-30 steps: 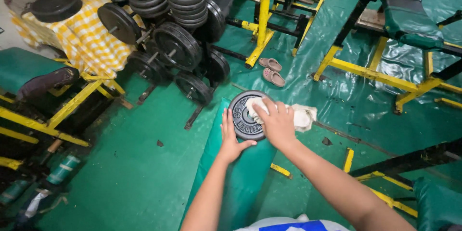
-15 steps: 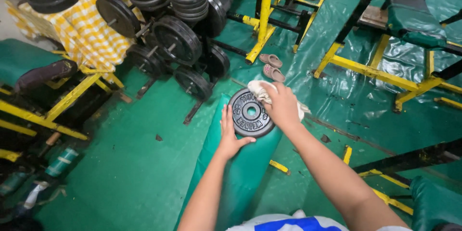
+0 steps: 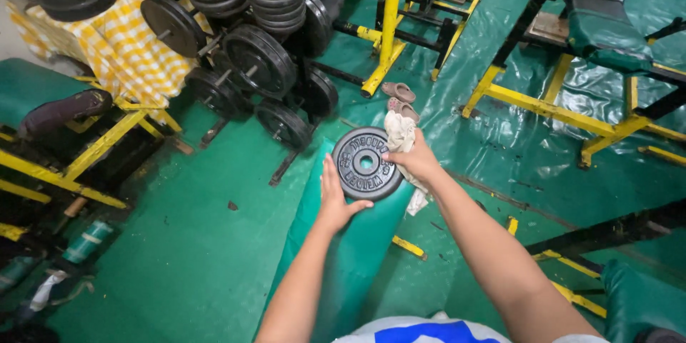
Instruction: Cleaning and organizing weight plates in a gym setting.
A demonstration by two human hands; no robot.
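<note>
Single head-worn view, steeply downward, close over a green bench (image 3: 357, 243).

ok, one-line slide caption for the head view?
Left hand steadies a black weight plate on a green padded bench; right hand holds a white cloth.

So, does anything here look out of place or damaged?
Yes: a pair of sandals lies loose on the green floor covering near the weight rack, and small dark scraps are scattered there. The weight plate looks intact.

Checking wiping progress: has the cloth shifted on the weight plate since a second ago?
Yes. The cloth under the right hand moved from the weight plate face to its upper right edge.
</note>
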